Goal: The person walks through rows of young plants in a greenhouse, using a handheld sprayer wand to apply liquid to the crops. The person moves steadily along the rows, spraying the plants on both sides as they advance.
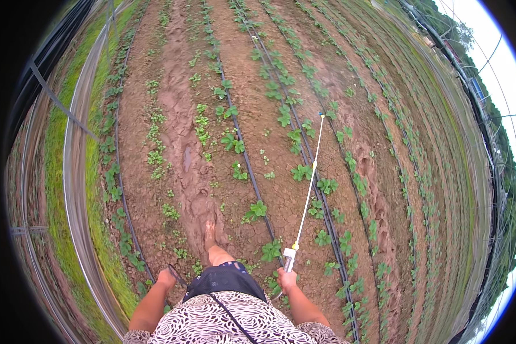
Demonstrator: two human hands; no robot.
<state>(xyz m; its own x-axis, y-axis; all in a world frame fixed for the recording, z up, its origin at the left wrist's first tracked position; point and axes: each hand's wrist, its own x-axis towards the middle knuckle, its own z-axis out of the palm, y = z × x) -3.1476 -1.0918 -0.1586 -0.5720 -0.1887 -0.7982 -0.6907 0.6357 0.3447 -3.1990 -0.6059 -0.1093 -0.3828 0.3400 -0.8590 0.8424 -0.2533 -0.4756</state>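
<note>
My right hand (287,280) grips the pale handle of a spray wand (309,193). Its long white lance points forward and slightly right, over the planted rows. At the far end, the small yellow and blue nozzle (322,115) is above the soil, with a faint haze beyond it. Beside my left hip, my left hand (167,278) is closed around a dark cord or strap (178,275), whose other end disappears at my waist. Leafy green plants, apparently strawberry plants (301,172), line the black drip irrigation hoses (248,165) ahead of me.
My bare foot (210,232) stands in a muddy furrow (182,172), which holds a small puddle (187,158). Small weeds (155,157) grow along it. To the left, a strip of clear plastic sheeting (75,172) runs beside grass. Metal hoops (496,116) rise at the far right.
</note>
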